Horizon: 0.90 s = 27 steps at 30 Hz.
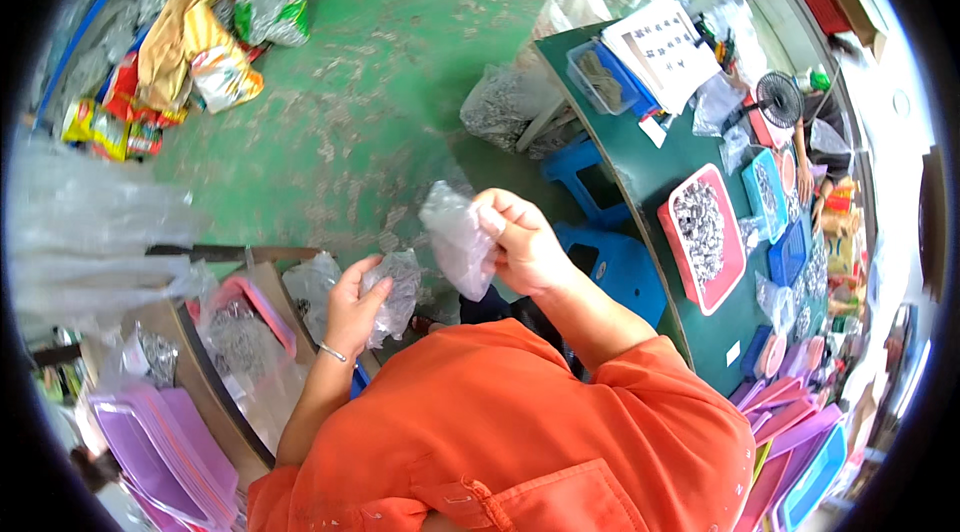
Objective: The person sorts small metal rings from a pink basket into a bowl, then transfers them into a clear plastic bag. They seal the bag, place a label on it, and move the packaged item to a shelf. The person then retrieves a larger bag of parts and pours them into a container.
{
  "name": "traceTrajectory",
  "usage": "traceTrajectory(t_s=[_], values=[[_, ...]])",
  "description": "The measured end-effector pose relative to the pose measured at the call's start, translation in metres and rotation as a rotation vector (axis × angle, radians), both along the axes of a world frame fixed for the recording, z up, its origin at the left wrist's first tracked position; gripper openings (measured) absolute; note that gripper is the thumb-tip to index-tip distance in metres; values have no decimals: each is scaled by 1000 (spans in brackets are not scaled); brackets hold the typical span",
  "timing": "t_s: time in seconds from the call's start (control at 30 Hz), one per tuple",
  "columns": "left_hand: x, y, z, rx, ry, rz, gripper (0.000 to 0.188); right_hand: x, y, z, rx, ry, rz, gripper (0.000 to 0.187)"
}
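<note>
My right hand (518, 244) is raised in front of my body, with thumb and fingers pinched on a crumpled clear plastic bag (458, 244). The bag hangs to the left of the fingers and is slightly blurred; its contents cannot be made out. Lower and to the left, my left hand (352, 314) is closed on a second clear plastic bag (399, 294), which looks wrinkled and greyish. The two bags are close together but apart. A bracelet circles my left wrist.
On the right, a green table (640, 167) carries a pink tray (733, 262) of small metal parts, with blue stools (622, 272) beneath its edge. Purple trays (165, 447) are stacked at lower left. A co-worker's hand (806, 177) shows across the table. Filled sacks (190, 57) lie far left.
</note>
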<state>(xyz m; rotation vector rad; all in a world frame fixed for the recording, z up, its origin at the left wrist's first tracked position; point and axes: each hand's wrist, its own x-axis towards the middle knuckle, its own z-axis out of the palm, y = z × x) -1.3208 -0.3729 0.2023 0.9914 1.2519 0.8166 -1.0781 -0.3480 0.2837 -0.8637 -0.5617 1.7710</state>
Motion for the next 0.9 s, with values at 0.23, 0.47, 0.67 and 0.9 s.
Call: traceTrajectory(t_s=[0.23,0.47,0.67,0.9], values=[[85,75,18,-159,-202,-70,36,129,19,-18,-27,-114,-634,11],[161,146,23,-57,-147,-147,36,251,56,-40,-121,-130,-950,13],[210,197,37,-113,-166,-246,37,326,59,-96,-341,-221,-1059,13],[237,257,52,-235,-204,-367,39,313,70,-61,-220,-1316,-1210,26]])
